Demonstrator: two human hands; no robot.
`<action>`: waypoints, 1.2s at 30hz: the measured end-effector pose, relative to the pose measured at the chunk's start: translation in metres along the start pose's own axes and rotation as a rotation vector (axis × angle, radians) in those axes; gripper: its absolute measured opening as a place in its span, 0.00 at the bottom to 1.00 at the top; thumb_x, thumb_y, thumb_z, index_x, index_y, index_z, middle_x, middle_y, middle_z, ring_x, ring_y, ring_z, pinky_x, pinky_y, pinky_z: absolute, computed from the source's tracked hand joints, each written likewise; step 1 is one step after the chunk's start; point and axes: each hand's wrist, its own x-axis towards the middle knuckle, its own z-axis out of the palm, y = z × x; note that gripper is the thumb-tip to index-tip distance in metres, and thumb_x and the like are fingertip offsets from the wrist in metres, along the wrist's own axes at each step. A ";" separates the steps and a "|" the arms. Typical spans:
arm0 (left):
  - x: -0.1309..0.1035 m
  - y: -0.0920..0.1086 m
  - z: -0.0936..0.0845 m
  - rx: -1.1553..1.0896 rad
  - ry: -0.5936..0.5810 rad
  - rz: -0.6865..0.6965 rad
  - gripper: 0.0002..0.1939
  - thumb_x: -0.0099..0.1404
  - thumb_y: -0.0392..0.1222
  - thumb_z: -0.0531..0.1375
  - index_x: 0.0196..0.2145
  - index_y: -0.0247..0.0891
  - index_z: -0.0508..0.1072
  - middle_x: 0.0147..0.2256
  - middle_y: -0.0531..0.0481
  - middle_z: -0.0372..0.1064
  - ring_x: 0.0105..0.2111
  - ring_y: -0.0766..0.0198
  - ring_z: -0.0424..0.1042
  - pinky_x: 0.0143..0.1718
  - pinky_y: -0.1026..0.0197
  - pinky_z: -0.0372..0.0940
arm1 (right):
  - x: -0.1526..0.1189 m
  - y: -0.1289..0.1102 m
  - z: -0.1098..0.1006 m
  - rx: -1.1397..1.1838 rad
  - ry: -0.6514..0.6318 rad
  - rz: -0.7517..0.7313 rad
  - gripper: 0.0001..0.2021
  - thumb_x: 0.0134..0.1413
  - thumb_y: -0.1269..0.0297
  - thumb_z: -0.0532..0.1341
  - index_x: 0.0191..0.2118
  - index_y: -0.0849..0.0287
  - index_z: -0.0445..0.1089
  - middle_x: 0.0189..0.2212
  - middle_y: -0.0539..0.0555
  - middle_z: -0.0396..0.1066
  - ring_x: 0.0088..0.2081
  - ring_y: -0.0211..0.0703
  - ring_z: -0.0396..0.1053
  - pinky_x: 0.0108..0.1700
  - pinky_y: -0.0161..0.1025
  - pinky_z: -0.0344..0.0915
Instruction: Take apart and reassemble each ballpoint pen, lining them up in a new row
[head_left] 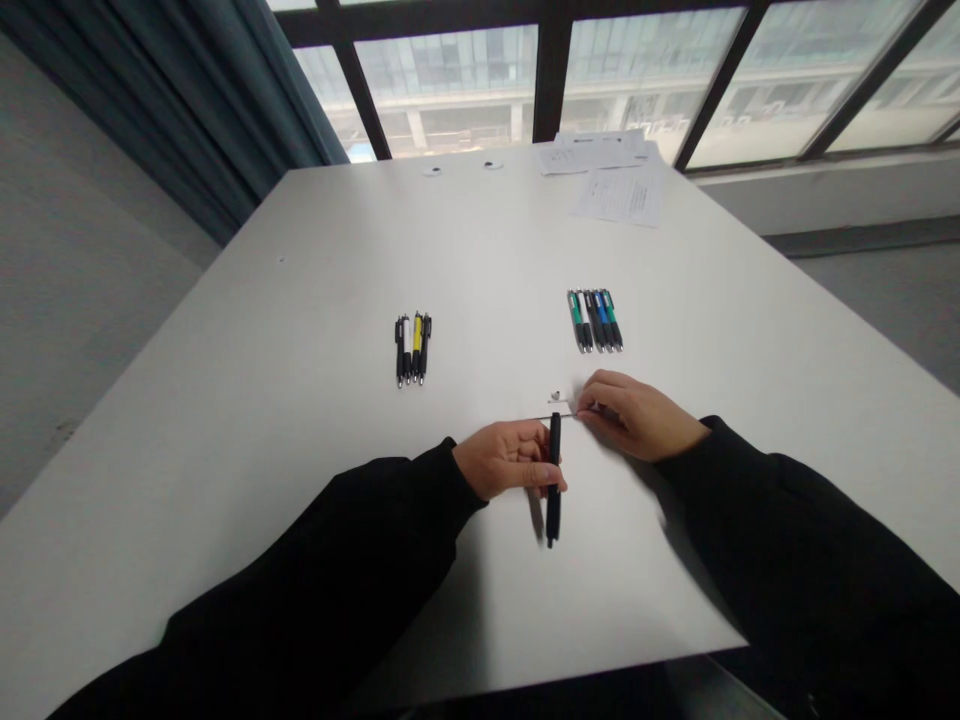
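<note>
My left hand (510,460) is closed around a black pen (554,500), which stands nearly lengthwise to my view with its lower end toward me. To its right, my right hand (630,412) pinches the edge of a small flat white piece (559,408) with a dark lower edge. A tiny dark and silvery item (556,395) lies just beyond that piece. Four pens, black, white and yellow, form a row (413,350) at the left. Another row of several green, white, black and blue pens (596,321) lies beyond my right hand.
The white table (480,260) reaches to the windows. Printed papers (619,190) lie at its far right edge. Two small white items with dark spots (433,171) are near the far edge. A dark curtain (225,110) hangs at the left.
</note>
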 end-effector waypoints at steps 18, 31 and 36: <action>-0.005 -0.005 0.001 0.086 -0.031 0.018 0.17 0.54 0.45 0.70 0.33 0.32 0.69 0.29 0.43 0.76 0.30 0.63 0.76 0.33 0.62 0.69 | -0.003 -0.009 -0.008 1.147 0.423 0.326 0.15 0.38 0.58 0.73 0.32 0.57 0.74 0.21 0.49 0.66 0.21 0.35 0.59 0.22 0.37 0.58; -0.004 -0.008 0.001 0.140 -0.061 0.031 0.17 0.55 0.47 0.69 0.34 0.32 0.70 0.30 0.44 0.75 0.30 0.63 0.75 0.35 0.61 0.69 | -0.001 -0.006 -0.007 1.128 0.464 0.392 0.15 0.45 0.50 0.69 0.33 0.53 0.67 0.30 0.51 0.69 0.27 0.38 0.66 0.27 0.37 0.64; -0.005 -0.007 0.001 0.137 -0.057 0.017 0.18 0.54 0.47 0.69 0.34 0.32 0.70 0.29 0.45 0.75 0.29 0.63 0.75 0.35 0.60 0.69 | -0.001 -0.007 -0.007 1.105 0.447 0.373 0.15 0.47 0.51 0.69 0.32 0.54 0.68 0.30 0.51 0.70 0.26 0.37 0.65 0.27 0.38 0.65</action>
